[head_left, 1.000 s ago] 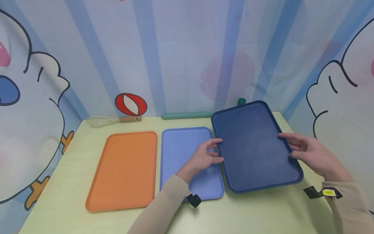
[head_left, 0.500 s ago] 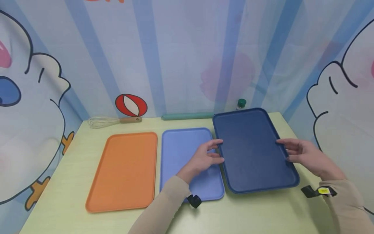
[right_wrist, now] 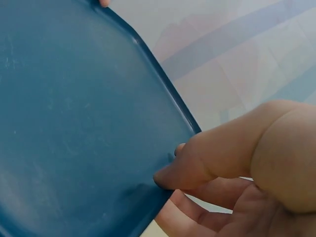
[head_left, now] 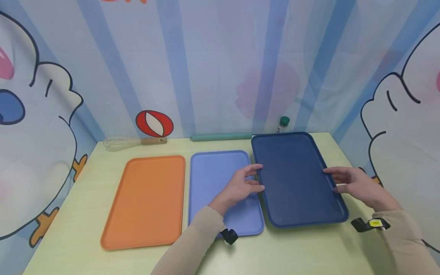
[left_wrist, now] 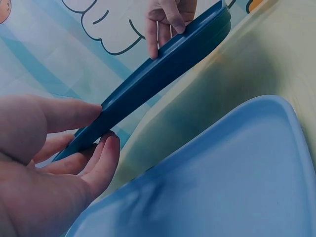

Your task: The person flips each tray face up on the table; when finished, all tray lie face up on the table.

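Observation:
A dark blue rectangular tray (head_left: 295, 179) is held between both hands at the right of the head view. My left hand (head_left: 238, 188) pinches its left rim, thumb above and fingers curled beneath, as the left wrist view shows. On the opposite rim my right hand (head_left: 361, 187) grips with the thumb on top and the other fingers under the edge. In the left wrist view the tray is tilted, with a gap and shadow between it and the table (left_wrist: 266, 64). Under my left forearm lies a light blue tray (head_left: 216, 172), partly covered by the hand.
An orange tray (head_left: 148, 198) lies on the left of the table. Along the back are a whisk (head_left: 134, 142) with a wooden handle, a green rod (head_left: 221, 136) and a green-capped bottle (head_left: 283, 123), its lower part behind the dark tray. A printed curtain (head_left: 220, 68) hangs behind.
The right side of the dark blue tray has come down, and my right hand has moved down and left with it. More of the green-capped bottle shows. My left hand has barely moved.

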{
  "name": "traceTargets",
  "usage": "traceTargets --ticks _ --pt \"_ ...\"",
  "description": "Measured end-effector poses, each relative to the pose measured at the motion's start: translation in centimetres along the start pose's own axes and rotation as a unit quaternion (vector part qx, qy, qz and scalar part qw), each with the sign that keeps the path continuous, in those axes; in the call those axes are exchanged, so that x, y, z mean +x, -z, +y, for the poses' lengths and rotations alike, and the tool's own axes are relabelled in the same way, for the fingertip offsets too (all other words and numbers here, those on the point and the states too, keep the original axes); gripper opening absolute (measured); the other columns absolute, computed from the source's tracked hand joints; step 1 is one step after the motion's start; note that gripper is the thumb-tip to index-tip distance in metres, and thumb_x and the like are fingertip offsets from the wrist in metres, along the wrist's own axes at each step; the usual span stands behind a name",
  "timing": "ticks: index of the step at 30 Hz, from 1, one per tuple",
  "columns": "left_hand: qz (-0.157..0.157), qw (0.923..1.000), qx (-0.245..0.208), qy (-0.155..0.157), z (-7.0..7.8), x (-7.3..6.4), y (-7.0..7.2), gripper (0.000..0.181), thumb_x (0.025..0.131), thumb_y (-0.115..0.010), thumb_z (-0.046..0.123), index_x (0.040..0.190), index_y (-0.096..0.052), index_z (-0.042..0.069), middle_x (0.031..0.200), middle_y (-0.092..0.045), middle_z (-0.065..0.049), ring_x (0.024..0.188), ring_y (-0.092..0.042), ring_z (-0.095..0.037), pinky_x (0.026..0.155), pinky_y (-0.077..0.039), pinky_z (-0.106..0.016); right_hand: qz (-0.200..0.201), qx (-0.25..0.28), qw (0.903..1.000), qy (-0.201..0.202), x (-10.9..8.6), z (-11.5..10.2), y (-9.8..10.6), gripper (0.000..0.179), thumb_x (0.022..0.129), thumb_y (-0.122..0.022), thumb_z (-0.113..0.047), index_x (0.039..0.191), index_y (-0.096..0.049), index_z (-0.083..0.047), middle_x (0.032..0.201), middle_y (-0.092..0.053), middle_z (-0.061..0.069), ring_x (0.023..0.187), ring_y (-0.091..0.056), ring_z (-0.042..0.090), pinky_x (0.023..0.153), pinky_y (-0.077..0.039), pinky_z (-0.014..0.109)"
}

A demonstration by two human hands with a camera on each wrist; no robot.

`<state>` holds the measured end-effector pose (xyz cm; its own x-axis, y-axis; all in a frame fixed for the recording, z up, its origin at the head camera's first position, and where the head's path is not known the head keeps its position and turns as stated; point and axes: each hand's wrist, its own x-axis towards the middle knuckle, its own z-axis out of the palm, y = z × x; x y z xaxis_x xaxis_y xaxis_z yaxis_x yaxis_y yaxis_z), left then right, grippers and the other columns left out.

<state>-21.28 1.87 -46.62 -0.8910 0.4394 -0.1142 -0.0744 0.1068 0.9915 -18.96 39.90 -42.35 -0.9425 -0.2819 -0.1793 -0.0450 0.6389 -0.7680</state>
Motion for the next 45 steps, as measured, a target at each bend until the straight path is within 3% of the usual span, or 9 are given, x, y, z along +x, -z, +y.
traceTargets --ticks 7,15,28,34,45 --pt "0.008 0.9999 0.014 0.001 -0.3 0.3 -0.2 0.064 0.094 -0.077 0.002 0.152 -0.057 0.022 0.154 -0.053 -0.014 0.124 -0.065 -0.029 0.095 -0.058 -0.042 0.007 -0.024 0.9997 -0.004 0.2 0.4 -0.4 0.062 0.094 -0.065 0.01 0.153 -0.047 0.008 0.151 -0.046 0.04 0.135 -0.049 0.058 0.085 -0.06 0.031" --pt "0.037 0.998 0.052 -0.001 -0.1 0.4 -0.9 0.062 0.093 -0.079 0.002 0.15 -0.059 0.016 0.151 -0.056 -0.016 0.114 -0.069 -0.022 0.086 -0.06 -0.036 0.004 -0.038 0.999 -0.025 0.5 0.5 -0.9 0.062 0.094 -0.064 0.01 0.153 -0.046 0.009 0.153 -0.042 0.041 0.137 -0.045 0.061 0.091 -0.061 0.046" --pt "0.077 0.9893 0.124 0.001 -0.5 0.6 -1.7 0.063 0.093 -0.079 0.002 0.15 -0.059 0.018 0.15 -0.056 -0.011 0.101 -0.071 -0.015 0.071 -0.058 -0.031 0.02 -0.045 0.9972 -0.056 0.8 0.8 -1.6 0.06 0.093 -0.066 0.01 0.151 -0.05 0.008 0.15 -0.046 0.041 0.131 -0.053 0.057 0.09 -0.061 0.047" --pt "0.075 0.9881 0.135 0.004 -0.4 0.4 -1.9 0.062 0.095 -0.078 0.004 0.152 -0.057 0.018 0.153 -0.054 -0.011 0.108 -0.071 -0.019 0.079 -0.059 -0.033 0.025 -0.058 0.9958 -0.066 1.2 1.1 -1.7 0.061 0.09 -0.068 0.012 0.149 -0.051 0.009 0.149 -0.046 0.041 0.129 -0.054 0.057 0.09 -0.061 0.05" --pt "0.064 0.9877 0.142 0.012 0.2 0.2 -2.4 0.062 0.096 -0.077 0.011 0.153 -0.054 0.017 0.155 -0.052 -0.018 0.124 -0.066 -0.03 0.082 -0.06 -0.037 0.036 -0.082 0.9931 -0.076 1.5 1.3 -2.1 0.059 0.088 -0.069 0.013 0.145 -0.056 0.009 0.144 -0.052 0.041 0.125 -0.056 0.056 0.09 -0.06 0.054"
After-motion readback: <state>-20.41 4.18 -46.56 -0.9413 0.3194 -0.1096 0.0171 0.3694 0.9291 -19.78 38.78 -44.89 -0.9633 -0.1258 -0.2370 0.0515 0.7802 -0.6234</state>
